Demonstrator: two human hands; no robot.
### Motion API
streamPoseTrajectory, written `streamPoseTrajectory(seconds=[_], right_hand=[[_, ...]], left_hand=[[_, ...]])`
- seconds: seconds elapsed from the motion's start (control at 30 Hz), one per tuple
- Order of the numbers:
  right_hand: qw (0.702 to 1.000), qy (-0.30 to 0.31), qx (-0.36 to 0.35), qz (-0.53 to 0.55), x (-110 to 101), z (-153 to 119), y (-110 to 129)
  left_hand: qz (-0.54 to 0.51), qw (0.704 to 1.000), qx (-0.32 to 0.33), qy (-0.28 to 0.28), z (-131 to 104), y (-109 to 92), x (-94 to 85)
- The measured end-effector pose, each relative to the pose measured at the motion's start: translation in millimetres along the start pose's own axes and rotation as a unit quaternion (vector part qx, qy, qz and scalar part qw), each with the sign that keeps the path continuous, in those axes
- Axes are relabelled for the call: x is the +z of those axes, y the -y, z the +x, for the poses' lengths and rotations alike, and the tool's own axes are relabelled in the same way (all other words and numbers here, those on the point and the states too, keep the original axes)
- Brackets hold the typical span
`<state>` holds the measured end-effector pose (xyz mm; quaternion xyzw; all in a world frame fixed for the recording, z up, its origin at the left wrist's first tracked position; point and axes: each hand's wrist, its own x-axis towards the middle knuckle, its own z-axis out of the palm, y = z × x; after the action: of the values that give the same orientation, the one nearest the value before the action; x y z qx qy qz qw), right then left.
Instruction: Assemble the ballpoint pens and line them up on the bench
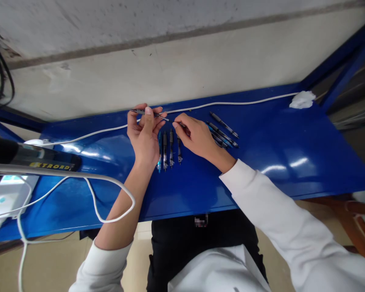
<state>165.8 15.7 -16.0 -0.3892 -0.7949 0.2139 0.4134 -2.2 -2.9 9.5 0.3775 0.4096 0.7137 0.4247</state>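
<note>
Pen [139, 111] in left hand [145, 140] (palm up), fingers [148, 115] in a pinch around it.

You've got a glossy blue counter [188, 186] here, catching bright reflections. Behind it, your wall [182, 73] runs pale below, rough grey above. Beneath, there's beige floor [48, 263].

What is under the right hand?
Blue tabletop shows around the right hand, and some of the pens just to its right run partly beneath it. Their covered parts, and anything else directly below the palm, cannot be seen.
</note>
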Motion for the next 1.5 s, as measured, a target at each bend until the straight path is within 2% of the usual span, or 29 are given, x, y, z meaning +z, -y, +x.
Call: streamPoseTrajectory(seconds=[0.27,0.9,1.2,1.5], right_hand=[[1.000,0.001,0.002,0.000,-1.1,-0.1,0.5],[1.000,0.013,0.001,-0.018,-1.3,0.4,-1.2],[0.999,0.019,0.000,-0.035,-0.6,0.7,-3.2],[0.999,0.026,0.006,-0.028,-0.9,0.4,-4.3]], left_hand=[[0.000,1.000,-0.020,0.009,1.4,0.7,-0.4],[0.017,1.000,0.017,-0.006,0.6,-0.4,1.4],[0.024,1.000,-0.001,0.006,1.8,1.9,-1.7],[0.018,0.999,0.015,-0.024,0.5,-1.5,0.4]])
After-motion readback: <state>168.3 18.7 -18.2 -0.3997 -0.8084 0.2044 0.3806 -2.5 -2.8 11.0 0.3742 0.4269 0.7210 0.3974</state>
